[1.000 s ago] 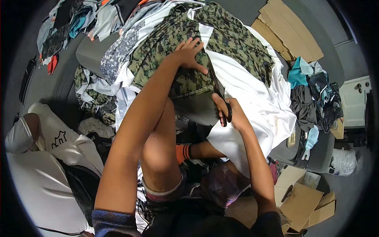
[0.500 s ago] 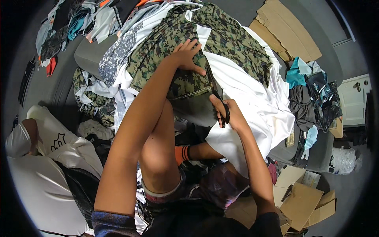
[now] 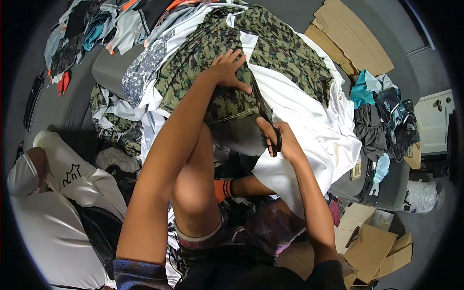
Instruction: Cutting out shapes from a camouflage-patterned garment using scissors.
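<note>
My left hand [image 3: 227,72] lies flat with fingers spread on a green camouflage fabric [image 3: 193,67]. My right hand [image 3: 283,141] grips a pair of black-handled scissors [image 3: 277,140]. Their blades point away from me, along the seam where the camouflage cloth meets a white fabric [image 3: 309,121]. How far apart the blades are, I cannot tell. The fabric is spread over a grey padded surface, and part of the white cloth hangs over its near side by my leg.
At the left sits a person in white clothing [image 3: 58,232]. Piled garments [image 3: 128,29] lie at the far left, and teal and black pieces [image 3: 382,111] at the right. Cardboard sheets [image 3: 353,38] rest at the far right; opened cardboard boxes [image 3: 372,246] stand at the near right.
</note>
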Tool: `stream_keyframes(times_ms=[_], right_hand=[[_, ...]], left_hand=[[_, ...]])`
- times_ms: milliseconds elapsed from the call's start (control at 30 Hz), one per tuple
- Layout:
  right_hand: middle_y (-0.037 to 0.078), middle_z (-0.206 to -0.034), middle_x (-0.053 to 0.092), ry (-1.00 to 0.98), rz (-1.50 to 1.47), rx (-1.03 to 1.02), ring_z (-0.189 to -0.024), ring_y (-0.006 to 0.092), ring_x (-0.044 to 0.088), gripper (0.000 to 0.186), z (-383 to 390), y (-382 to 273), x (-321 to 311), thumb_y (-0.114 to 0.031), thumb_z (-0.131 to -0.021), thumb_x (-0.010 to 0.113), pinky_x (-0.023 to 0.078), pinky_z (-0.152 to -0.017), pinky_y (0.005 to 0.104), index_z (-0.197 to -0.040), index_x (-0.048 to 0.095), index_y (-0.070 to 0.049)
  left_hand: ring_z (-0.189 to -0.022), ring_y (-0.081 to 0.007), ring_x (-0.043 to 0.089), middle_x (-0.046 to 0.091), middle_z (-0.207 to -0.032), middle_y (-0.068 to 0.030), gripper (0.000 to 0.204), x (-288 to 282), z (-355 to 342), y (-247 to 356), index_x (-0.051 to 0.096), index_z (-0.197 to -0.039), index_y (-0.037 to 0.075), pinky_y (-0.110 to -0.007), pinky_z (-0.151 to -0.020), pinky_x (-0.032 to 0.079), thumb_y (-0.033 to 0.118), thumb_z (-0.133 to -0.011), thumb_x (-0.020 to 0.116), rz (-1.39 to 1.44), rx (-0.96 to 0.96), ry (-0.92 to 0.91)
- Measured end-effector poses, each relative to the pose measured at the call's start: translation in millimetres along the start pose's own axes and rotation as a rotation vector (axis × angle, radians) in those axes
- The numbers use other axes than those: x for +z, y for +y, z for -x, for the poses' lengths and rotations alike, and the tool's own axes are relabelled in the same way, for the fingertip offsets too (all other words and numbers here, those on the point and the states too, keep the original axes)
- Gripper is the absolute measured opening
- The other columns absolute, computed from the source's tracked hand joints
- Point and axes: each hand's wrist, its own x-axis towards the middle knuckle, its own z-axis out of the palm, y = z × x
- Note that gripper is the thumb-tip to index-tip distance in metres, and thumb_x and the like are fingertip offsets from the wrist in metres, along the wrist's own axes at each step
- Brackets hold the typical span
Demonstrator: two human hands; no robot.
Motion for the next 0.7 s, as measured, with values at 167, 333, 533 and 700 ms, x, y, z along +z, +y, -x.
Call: stream_keyframes(times_ms=[167, 333, 533, 700], right_hand=[[0.004, -0.046, 0.043, -0.006, -0.006, 0.003, -0.032, 0.0131, 0.041, 0.054, 0.1, 0.3, -0.6, -0.047, -0.085, 0.062, 0.035, -0.034, 0.0243, -0.054, 0.048, -0.006], [0.004, -0.043, 0.042, 0.007, -0.011, 0.011, -0.033, 0.0137, 0.041, 0.057, -0.1, -0.3, -0.4, -0.050, -0.083, 0.064, 0.036, -0.036, 0.0245, -0.049, 0.047, -0.007], [0.004, -0.044, 0.043, -0.004, -0.029, -0.015, -0.033, 0.0136, 0.041, 0.057, -0.2, 0.0, -0.3, -0.050, -0.084, 0.064, 0.035, -0.036, 0.0245, -0.050, 0.047, -0.007], [0.004, -0.045, 0.043, -0.003, -0.024, -0.026, -0.033, 0.0135, 0.041, 0.057, -0.8, 1.9, -0.9, -0.049, -0.084, 0.064, 0.036, -0.036, 0.0245, -0.050, 0.047, -0.007]], left_hand=[[-0.145, -0.0192, 0.001, 0.005, -0.157, -0.0008, 0.129, 0.1, -2.1, -1.7, 0.015, -0.150, 0.016, -0.039, -0.115, 0.008, 0.085, -0.051, 0.061, 0.054, -0.003, -0.022], [-0.144, -0.0211, 0.007, 0.009, -0.157, -0.0020, 0.123, 2.6, -2.6, -2.5, 0.015, -0.150, 0.019, -0.039, -0.115, 0.010, 0.085, -0.056, 0.058, -0.004, 0.008, 0.005], [-0.144, -0.0215, 0.007, 0.009, -0.157, -0.0021, 0.124, 2.6, -3.0, -2.3, 0.015, -0.150, 0.019, -0.039, -0.114, 0.010, 0.085, -0.055, 0.058, -0.008, 0.008, 0.021], [-0.145, -0.0198, 0.001, 0.005, -0.157, -0.0010, 0.129, 0.2, -3.1, -2.4, 0.016, -0.150, 0.015, -0.039, -0.115, 0.008, 0.084, -0.051, 0.062, 0.062, -0.005, -0.024]])
